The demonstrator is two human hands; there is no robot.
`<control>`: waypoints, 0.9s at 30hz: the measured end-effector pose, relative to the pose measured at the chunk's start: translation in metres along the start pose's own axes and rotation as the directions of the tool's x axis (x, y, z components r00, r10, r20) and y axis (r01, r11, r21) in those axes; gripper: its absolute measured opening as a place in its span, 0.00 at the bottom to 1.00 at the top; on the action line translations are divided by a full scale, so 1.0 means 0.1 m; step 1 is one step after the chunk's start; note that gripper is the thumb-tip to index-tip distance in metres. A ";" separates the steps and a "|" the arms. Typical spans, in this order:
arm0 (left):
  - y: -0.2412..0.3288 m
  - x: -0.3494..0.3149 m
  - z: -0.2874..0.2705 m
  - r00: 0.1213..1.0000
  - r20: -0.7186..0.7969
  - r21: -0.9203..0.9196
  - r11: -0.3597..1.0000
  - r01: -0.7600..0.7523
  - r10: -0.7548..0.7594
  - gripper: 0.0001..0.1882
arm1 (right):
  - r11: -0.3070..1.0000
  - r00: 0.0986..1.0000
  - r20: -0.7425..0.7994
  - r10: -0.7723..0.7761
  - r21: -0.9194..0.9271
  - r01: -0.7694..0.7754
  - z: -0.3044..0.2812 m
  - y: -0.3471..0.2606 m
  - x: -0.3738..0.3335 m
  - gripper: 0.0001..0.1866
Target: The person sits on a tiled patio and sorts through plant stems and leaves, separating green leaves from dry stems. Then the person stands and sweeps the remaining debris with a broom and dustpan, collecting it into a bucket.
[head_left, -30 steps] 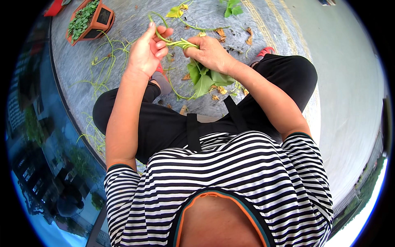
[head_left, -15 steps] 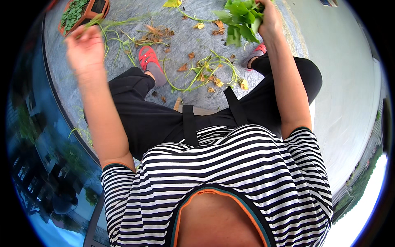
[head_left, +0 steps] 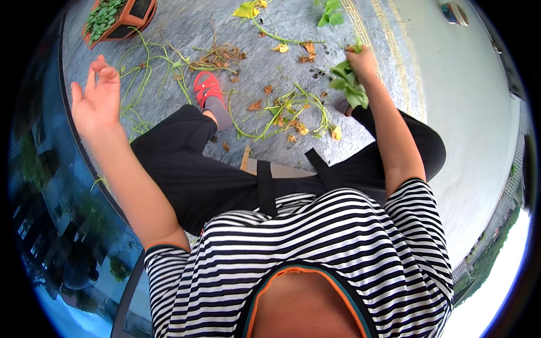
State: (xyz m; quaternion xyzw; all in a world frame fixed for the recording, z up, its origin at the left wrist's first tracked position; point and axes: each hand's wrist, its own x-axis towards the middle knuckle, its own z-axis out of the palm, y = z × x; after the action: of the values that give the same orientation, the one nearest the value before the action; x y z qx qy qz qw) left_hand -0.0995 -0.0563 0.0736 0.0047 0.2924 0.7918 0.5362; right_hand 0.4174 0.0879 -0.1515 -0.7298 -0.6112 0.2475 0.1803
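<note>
Out to the left, my left hand [head_left: 98, 101] is raised with its fingers apart and nothing in it, over the floor near the left edge. My right hand [head_left: 362, 65] grips a bunch of green leaves [head_left: 348, 89] in front of my right knee. The leaves hang down from the fist, and a small bit sticks out above it. Pale green bare stems [head_left: 149, 67] trail over the floor between my left hand and my left foot. A coil of stems with yellow and brown leaves [head_left: 290, 110] lies between my feet.
An orange-brown planter [head_left: 127, 25] with small green plants stands at the far left. Far right is a round tub [head_left: 453, 13]. More green leaves [head_left: 331, 14] and a yellow leaf [head_left: 246, 9] lie ahead on the grey floor [head_left: 191, 22]. My left foot wears a red shoe [head_left: 207, 85].
My left hand has let go of the stems it held and opened. My right hand has come lower with the leaves, which now hang below it.
</note>
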 end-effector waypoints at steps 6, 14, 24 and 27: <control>0.08 0.07 -0.03 0.998 0.047 0.129 0.990 -0.053 0.048 0.25 | 0.834 0.889 0.294 -0.351 -0.333 0.439 0.55 -0.07 0.20 0.18; -0.01 0.23 -0.03 0.999 -0.008 0.258 0.966 -0.032 0.036 0.19 | 0.809 0.887 0.461 0.018 -0.529 0.258 1.16 0.10 0.47 0.13; -0.48 0.30 0.20 0.997 0.020 0.524 0.850 0.055 -0.076 0.15 | 0.969 0.857 0.469 -0.214 0.215 0.124 0.48 -0.93 0.51 0.12; -0.71 0.23 0.21 0.995 -0.020 0.626 0.775 0.088 -0.097 0.18 | 0.903 0.837 0.466 -0.287 0.423 0.074 -0.04 -1.36 0.36 0.11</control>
State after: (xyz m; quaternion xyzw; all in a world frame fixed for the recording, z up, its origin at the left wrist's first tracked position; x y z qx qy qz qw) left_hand -0.0428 -0.0092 0.0508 0.1734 0.5350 0.6222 0.5445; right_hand 0.3152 0.1492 -0.0763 -0.5232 -0.6429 0.5318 0.1734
